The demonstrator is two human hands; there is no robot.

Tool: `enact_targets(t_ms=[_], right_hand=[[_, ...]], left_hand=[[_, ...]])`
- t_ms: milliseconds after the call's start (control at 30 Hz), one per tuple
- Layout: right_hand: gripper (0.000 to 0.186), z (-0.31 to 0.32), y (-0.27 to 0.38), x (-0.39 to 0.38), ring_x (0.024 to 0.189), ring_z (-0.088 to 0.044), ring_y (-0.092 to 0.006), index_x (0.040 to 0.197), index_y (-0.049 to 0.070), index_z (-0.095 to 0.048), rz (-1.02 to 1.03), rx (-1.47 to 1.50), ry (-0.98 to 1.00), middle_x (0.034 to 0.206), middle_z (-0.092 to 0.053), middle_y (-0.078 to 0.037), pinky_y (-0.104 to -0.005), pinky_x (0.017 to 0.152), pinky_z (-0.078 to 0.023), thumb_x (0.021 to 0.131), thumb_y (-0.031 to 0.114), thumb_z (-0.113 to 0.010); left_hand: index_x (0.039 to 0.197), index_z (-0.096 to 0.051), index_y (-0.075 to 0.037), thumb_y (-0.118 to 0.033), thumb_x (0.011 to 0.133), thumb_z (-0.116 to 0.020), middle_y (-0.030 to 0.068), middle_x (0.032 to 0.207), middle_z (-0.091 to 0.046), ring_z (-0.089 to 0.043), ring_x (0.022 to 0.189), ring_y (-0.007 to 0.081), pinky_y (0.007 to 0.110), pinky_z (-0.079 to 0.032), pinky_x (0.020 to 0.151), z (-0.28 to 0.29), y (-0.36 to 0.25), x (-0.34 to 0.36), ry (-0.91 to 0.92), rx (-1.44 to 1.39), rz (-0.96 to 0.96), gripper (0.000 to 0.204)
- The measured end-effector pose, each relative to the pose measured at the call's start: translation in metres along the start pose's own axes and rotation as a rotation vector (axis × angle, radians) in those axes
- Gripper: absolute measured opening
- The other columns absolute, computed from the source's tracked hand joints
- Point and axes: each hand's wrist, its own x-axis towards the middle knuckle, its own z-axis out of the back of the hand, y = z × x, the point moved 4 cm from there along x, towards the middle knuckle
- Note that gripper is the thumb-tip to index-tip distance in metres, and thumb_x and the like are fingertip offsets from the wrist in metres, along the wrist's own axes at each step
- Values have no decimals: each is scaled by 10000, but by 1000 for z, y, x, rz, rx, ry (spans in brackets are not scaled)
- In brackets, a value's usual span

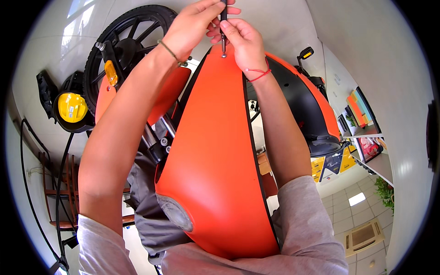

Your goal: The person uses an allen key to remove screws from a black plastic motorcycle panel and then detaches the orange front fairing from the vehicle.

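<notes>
A screwdriver (223, 13) with a black handle and a thin metal shaft stands upright at the top of the view. My left hand (197, 22) closes its fingers around the handle. With thumb and fingers, my right hand (246, 42) pinches the screwdriver lower down, near the shaft. At the shaft's tip sits a small silver screw (224, 56), by the narrow far end of a large orange body panel (215, 151). The panel widens toward me and rests against my torso. Near its lower left is a round, grey, cloudy-looking recess (175, 212).
Left of my arm are a black spoked wheel (129, 48), an amber turn signal (111, 73) and a black headlight with a yellow lens (72, 107). A second orange-and-black body part (300, 96) lies on the right. Shelves (366, 130) and a green plant (384, 195) stand farther right.
</notes>
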Motion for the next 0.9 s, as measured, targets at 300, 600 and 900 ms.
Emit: enact_targets(t_ms=[300, 600, 900], right_hand=[[212, -5, -1, 0, 716, -602, -104, 970, -1, -562, 24, -89, -63, 823, -654, -64, -217, 506, -432, 932, 207, -554], [209, -1, 3, -1, 700, -593, -99, 937, -3, -555, -53, -11, 0, 802, -639, -54, -226, 516, -440, 935, 205, -547], [228, -1, -1, -2, 698, -592, -111, 996, -10, -550, -23, 6, -26, 802, -639, -69, -223, 530, -436, 908, 197, -592]], left_hand=[[849, -540, -16, -155, 914, -591, 19, 669, -564, -504, 544, 98, 206, -411, 512, 21, 8, 15, -105, 261, -273, 163], [859, -552, -23, -137, 905, -603, 25, 670, -579, -529, 561, 93, 204, -424, 526, 11, -5, -2, 38, 62, -2, 134], [792, -525, -61, -46, 858, -647, -5, 717, -553, -512, 611, 71, 199, -428, 533, 14, 4, 5, -36, 71, 3, 140]])
